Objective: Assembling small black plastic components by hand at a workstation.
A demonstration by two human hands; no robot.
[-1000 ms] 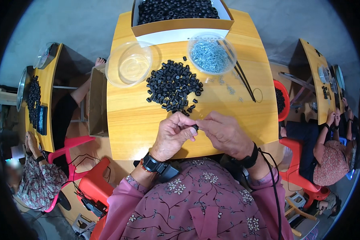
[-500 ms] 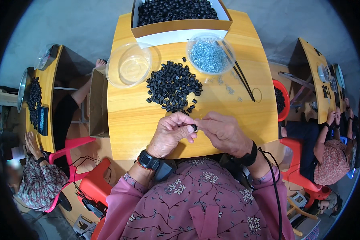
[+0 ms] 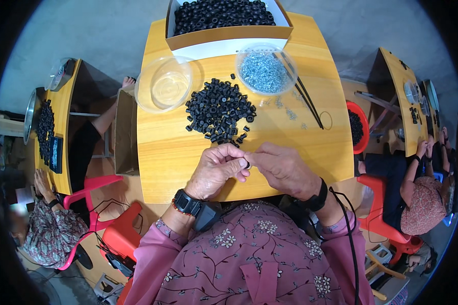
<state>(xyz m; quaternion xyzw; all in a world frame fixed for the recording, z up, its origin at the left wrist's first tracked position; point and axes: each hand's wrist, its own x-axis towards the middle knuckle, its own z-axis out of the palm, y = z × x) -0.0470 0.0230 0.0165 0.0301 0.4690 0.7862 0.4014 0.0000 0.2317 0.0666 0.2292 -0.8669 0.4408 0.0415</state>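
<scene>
Both of my hands meet over the near part of the wooden table (image 3: 163, 152). My left hand (image 3: 218, 170) pinches a small black cylindrical piece (image 3: 248, 165) between thumb and fingers. Against that same piece, the fingertips of my right hand (image 3: 282, 168) are pressed together; whether something tiny sits between them is hidden. Just beyond my hands lies a heap of loose black cylindrical pieces (image 3: 219, 109). A clear round tub (image 3: 266, 69) of small bluish transparent bits stands past the heap, to the right.
An open box (image 3: 229, 34) of black parts stands at the far edge. Left of the heap is a clear plastic tub (image 3: 164, 85). Black sticks (image 3: 309, 102) lean from the bluish tub, near a thin ring (image 3: 326, 120). A red basin (image 3: 359, 127) is at right. People sit at side tables.
My hands stay in nearly the same place, with the right fingertips shifted slightly left over the black piece. The rest of the table looks the same.
</scene>
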